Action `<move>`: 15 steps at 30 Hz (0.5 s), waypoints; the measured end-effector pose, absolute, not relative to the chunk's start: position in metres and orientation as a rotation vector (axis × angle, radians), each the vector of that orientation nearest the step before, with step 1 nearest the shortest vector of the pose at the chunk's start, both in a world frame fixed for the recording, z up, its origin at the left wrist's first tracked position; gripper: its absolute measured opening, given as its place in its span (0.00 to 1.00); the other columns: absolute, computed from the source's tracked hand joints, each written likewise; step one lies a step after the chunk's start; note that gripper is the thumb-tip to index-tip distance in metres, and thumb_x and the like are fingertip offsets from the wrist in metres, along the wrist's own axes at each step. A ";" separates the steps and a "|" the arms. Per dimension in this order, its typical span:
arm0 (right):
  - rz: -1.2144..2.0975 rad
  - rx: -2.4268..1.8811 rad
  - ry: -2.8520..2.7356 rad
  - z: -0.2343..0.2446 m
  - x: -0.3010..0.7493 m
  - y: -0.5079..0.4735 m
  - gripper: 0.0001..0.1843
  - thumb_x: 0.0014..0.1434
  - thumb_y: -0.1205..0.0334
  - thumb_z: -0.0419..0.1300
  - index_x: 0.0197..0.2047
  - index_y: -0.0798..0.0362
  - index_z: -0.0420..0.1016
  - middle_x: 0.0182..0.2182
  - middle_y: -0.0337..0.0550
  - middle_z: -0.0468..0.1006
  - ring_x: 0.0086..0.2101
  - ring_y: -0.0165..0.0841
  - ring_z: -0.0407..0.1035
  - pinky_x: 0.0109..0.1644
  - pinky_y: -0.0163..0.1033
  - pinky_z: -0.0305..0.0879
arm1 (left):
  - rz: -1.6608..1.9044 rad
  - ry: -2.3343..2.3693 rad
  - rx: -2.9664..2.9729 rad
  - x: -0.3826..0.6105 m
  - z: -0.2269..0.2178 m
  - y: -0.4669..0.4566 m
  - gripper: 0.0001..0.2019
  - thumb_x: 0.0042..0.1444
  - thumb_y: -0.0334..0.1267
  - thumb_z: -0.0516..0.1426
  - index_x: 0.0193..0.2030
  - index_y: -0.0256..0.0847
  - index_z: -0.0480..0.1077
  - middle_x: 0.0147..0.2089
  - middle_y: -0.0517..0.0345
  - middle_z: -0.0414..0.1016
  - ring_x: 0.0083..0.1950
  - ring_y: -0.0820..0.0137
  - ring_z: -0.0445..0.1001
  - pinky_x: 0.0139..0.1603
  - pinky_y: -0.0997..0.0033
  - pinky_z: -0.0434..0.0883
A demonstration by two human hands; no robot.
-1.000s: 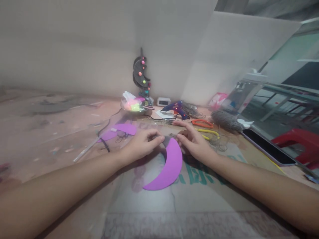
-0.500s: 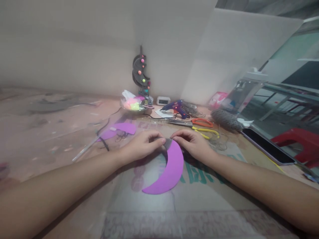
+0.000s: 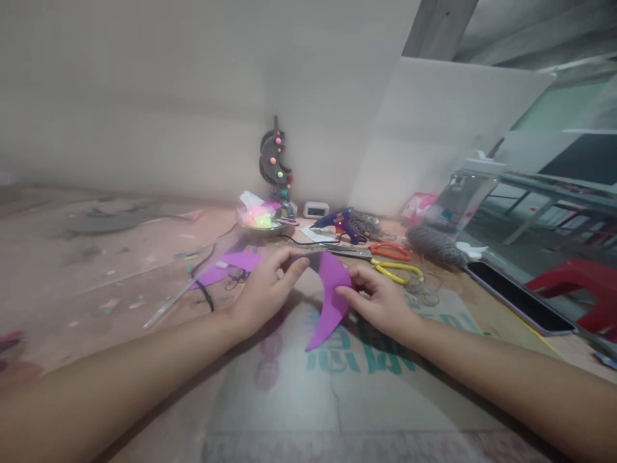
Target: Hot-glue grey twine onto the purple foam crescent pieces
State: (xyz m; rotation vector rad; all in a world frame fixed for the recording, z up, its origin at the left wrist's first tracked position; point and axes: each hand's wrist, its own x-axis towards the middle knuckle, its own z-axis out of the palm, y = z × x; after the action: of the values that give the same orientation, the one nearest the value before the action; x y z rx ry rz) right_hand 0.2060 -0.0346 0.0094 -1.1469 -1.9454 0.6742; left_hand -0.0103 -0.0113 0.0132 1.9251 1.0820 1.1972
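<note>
A purple foam crescent (image 3: pixel 331 297) is lifted off the cardboard sheet (image 3: pixel 299 386), tilted with its lower tip pointing down. My left hand (image 3: pixel 267 287) pinches its grey upper tip between thumb and fingers. My right hand (image 3: pixel 380 301) holds the crescent's right edge with curled fingers. Both forearms reach in from the bottom corners.
Behind the hands lie purple foam scraps (image 3: pixel 231 265), orange scissors (image 3: pixel 390 249), yellow scissors (image 3: pixel 400 273), a blue glue gun (image 3: pixel 337 222), a bowl of bright pieces (image 3: pixel 263 220), a black crescent ornament (image 3: pixel 274 161), a twine ball (image 3: pixel 434 247) and a phone (image 3: pixel 518 296).
The crescent lay flat on the cardboard with both hands at its top tip; now both hands have raised and tilted it off the surface.
</note>
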 end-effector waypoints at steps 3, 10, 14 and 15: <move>0.417 -1.052 -1.872 0.012 0.211 -0.034 0.07 0.60 0.58 0.57 0.33 0.50 0.65 0.26 0.38 0.68 0.26 0.30 0.63 0.31 0.36 0.62 | 1.264 1.051 1.933 -0.010 0.013 -0.015 0.19 0.62 0.50 0.51 0.55 0.42 0.63 0.47 0.52 0.69 0.47 0.66 0.69 0.39 0.72 0.69; -0.219 -0.756 -2.230 0.011 0.233 -0.021 0.07 0.56 0.71 0.57 0.35 0.49 0.68 0.34 0.45 0.74 0.35 0.34 0.69 0.37 0.38 0.65 | 0.990 1.010 1.732 -0.009 0.007 -0.004 0.24 0.64 0.53 0.43 0.35 0.37 0.71 0.34 0.53 0.74 0.38 0.66 0.72 0.40 0.67 0.70; -0.248 -0.877 -2.221 0.003 0.233 -0.016 0.08 0.54 0.73 0.57 0.33 0.50 0.67 0.31 0.42 0.74 0.31 0.32 0.68 0.33 0.36 0.63 | 0.985 0.985 1.588 -0.008 0.000 0.002 0.26 0.63 0.54 0.43 0.28 0.39 0.71 0.30 0.54 0.75 0.35 0.66 0.73 0.38 0.68 0.69; -0.256 -0.906 -2.205 0.002 0.233 -0.015 0.08 0.53 0.73 0.57 0.33 0.50 0.67 0.29 0.41 0.73 0.30 0.31 0.67 0.32 0.35 0.62 | 0.990 0.979 1.578 -0.008 -0.001 0.003 0.26 0.63 0.54 0.43 0.28 0.39 0.72 0.31 0.54 0.75 0.35 0.66 0.72 0.37 0.69 0.69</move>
State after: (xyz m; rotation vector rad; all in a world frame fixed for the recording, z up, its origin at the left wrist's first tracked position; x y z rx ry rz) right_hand 0.2327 -0.0153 0.0018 -0.9063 -2.2053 -0.2561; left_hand -0.0077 0.0028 -0.0010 1.5776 0.9792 0.9903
